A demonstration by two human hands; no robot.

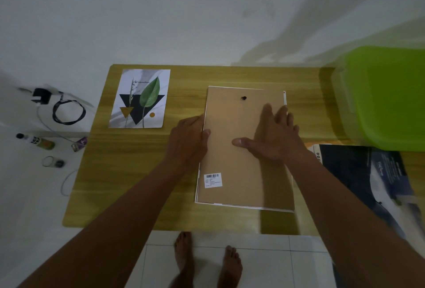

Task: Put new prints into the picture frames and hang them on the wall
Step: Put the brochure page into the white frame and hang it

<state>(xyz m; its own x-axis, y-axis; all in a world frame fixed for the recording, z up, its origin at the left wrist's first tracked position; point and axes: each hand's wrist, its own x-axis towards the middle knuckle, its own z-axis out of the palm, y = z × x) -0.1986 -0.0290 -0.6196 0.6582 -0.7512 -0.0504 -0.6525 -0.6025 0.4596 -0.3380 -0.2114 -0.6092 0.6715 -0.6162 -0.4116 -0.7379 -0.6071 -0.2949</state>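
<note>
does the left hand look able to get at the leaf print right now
Probably yes: the leaf print lies flat on the table with only bare wood between it and the left hand. That hand grips the picture frame's left edge, so it would have to let go first.

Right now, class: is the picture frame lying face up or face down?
Face down. The picture frame shows its brown backing, with the hanging hole and barcode sticker on top.
</note>
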